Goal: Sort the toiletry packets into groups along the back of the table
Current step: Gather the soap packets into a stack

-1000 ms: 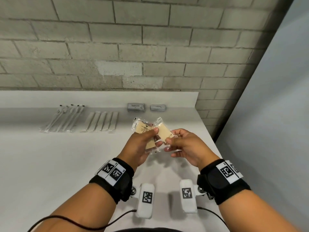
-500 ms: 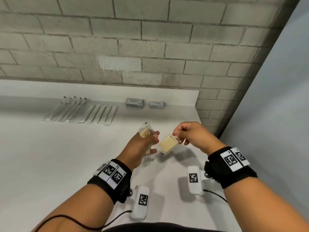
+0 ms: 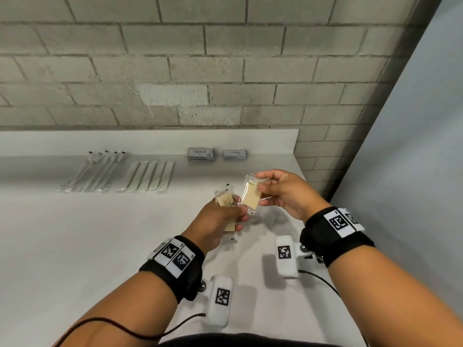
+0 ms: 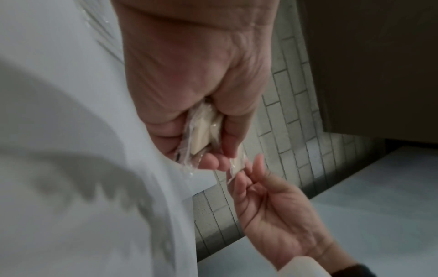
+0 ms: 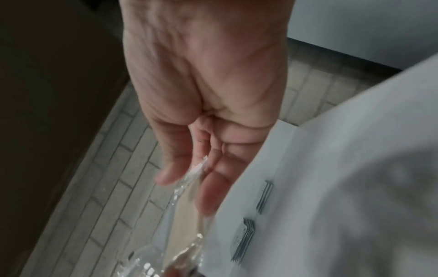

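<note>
Holding cream packets in clear wrap in both hands, above the right part of the white table (image 3: 75, 246). Left hand (image 3: 220, 221) grips a small stack of packets (image 3: 225, 199) — fingers and thumb curled round them, wrap ends sticking out top and bottom; the left wrist view shows at least two packets edge-on in the grip. Right hand (image 3: 285, 194) pinches a single packet (image 3: 250, 197) by its upper wrap end, between thumb and fingertips, the packet hanging down and leftward. Its lower end lies just beside the left hand's thumb; whether they touch cannot be told.

Along the back of the table, well apart from the hands: a row of long clear sleeves with black tips (image 3: 97, 171), beside it a row of long white sleeves (image 3: 150, 179), then a stack of grey sachets (image 3: 200, 154) and a second, smaller grey stack (image 3: 235, 154) near the back right corner. Between the grey stacks and the hands the surface lies bare. Table's right edge runs close beside the right wrist; a raised back lip meets the block wall (image 3: 225, 71). A plain grey panel (image 3: 413, 171) stands to the right.

Writing — dark print on the single packet's top and on the grey sachets, too small to read. Black wrist straps carry square coded markers
</note>
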Available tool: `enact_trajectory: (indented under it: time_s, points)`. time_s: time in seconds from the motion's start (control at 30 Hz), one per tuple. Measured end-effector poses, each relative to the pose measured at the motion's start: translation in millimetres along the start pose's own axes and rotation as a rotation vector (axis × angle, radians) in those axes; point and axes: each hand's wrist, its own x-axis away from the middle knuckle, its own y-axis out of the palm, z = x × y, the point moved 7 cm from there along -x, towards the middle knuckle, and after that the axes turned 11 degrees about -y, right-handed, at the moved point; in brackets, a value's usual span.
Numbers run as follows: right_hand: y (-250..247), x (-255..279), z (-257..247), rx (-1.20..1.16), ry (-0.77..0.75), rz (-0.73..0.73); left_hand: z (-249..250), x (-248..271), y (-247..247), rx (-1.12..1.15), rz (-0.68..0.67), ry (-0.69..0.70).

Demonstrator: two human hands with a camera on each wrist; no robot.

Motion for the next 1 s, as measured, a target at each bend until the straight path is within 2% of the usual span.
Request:
enact_trajectory:
  time_s: [0.07,0.23,0.47,0.6,0.67,0.73,0.77,0.83,0.87,0.93,1.0]
  points:
    - [-1.8,-0.1,9.0,-0.062,0.037,0.034,-1.2,-3.4,-2.0,0.017,-0.004,-0.017]
    - [-6.9,-4.6,28.3,-0.028,0.053,0.159,-11.2,-12.9,-3.7,0.02,-0.031,-0.058]
    - [-15.6,-17.6,47.0,0.036,0.118,0.163,-18.0,-26.9,-11.7,0.035,-0.054,-0.158]
    - [-43.1,-26.8,64.4,0.322,0.275,0.196,-19.5,-32.2,-27.9,0.193,-0.016,-0.229]
    - [-53.4,-28.5,71.5,0.636,0.337,0.125,-19.4,-32.6,-37.3,0.187,0.003,-0.224]
    - [-57.5,-34.2,65.8,0.978,0.265,0.108,-19.6,-34.5,-43.9,0.171,0.016,-0.193]
    - [-53.8,-37.0,57.1,1.017,0.187,0.138,-19.1,-35.2,-45.5,0.16,0.021,-0.179]
    - [-36.9,-40.3,40.3,0.833,0.061,0.139,-15.2,-35.3,-45.0,0.113,0.038,-0.132]
    - [-22.8,-41.3,35.9,0.684,0.039,0.077,-14.3,-35.9,-44.4,0.091,0.047,-0.115]
    - [6.4,-36.8,29.9,0.516,0.065,-0.088,-11.5,-37.1,-42.1,0.058,0.072,-0.084]
    - [21.6,-34.4,28.6,0.489,0.068,-0.15,-8.1,-37.0,-40.4,0.05,0.082,-0.063]
